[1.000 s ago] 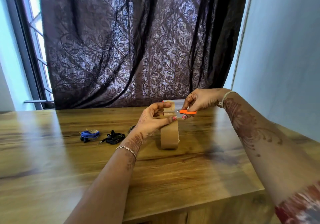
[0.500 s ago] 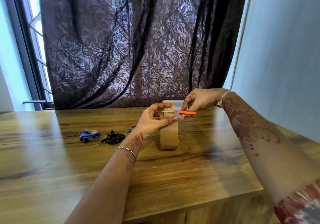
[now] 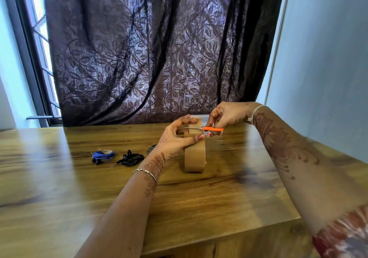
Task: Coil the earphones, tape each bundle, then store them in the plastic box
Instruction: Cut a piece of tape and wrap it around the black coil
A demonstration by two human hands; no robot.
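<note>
Barely shifts since a second ago: pinches strip (image 3: 196, 127) with left hand (image 3: 175, 138), grips scissors (image 3: 213, 129) with right hand (image 3: 229, 116), roll (image 3: 195, 158) upright, well apart from table (image 3: 199, 208) edges.

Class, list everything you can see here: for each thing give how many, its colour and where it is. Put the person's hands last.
tape roll: one, brown, standing on edge mid-table
tape strip: one, brown, pulled up from the roll
scissors: one pair, orange handles, blades at the strip
blue earphones: one coiled bundle, table's left
black earphones: one coiled bundle, right of the blue
grey coil: one, half hidden behind the left wrist
plastic box: one, pale, mostly hidden behind the hands
table: one, brown wood
curtain: one, dark, leaf-patterned, behind the table
window: one, far left
left hand: one, pinches the tape strip
right hand: one, holds the scissors
</note>
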